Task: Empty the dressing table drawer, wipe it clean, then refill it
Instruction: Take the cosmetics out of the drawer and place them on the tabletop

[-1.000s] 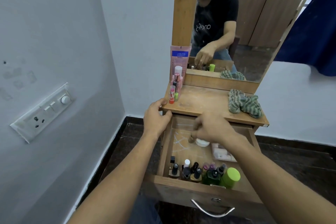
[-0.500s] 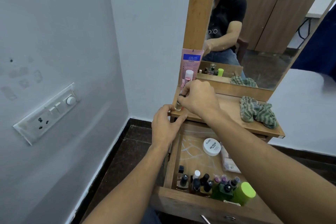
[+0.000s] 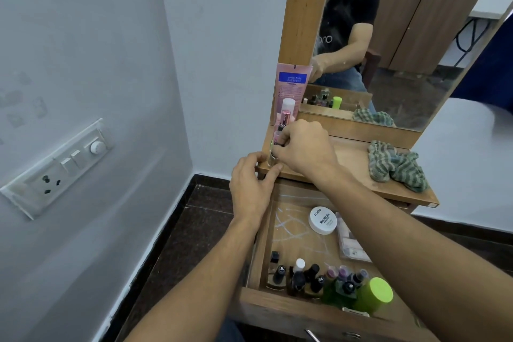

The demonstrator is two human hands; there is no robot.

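Gripping a small glass bottle (image 3: 272,159) at the tabletop's (image 3: 352,158) front-left corner, the right hand (image 3: 305,148) has its fingers clamped round the bottle's top; the bottle stands upright right at the edge. The left hand (image 3: 254,189) rests just below, fingers curled over that same corner edge, its thumb touching the edge beside the bottle's base, gripping no object. Behind the bottle, a pink tube (image 3: 291,86) leans against the mirror frame (image 3: 306,5) with a few small cosmetics crowded before it, filling the left rim. The middle of the tabletop is bare wood, and a striped cloth (image 3: 395,165) lies crumpled near the right edge, well apart from the hands.

Below, the drawer (image 3: 280,308) is pulled out. A white jar (image 3: 323,220) sits toward its back, with a flat clear packet (image 3: 351,241) just beside it along the right wall, partly under the right forearm. A row of nail-polish bottles (image 3: 302,275) and a green bottle (image 3: 372,293) press against the front wall. Between jar and row the lined floor is open. The left wall of the room stands close to the table's side
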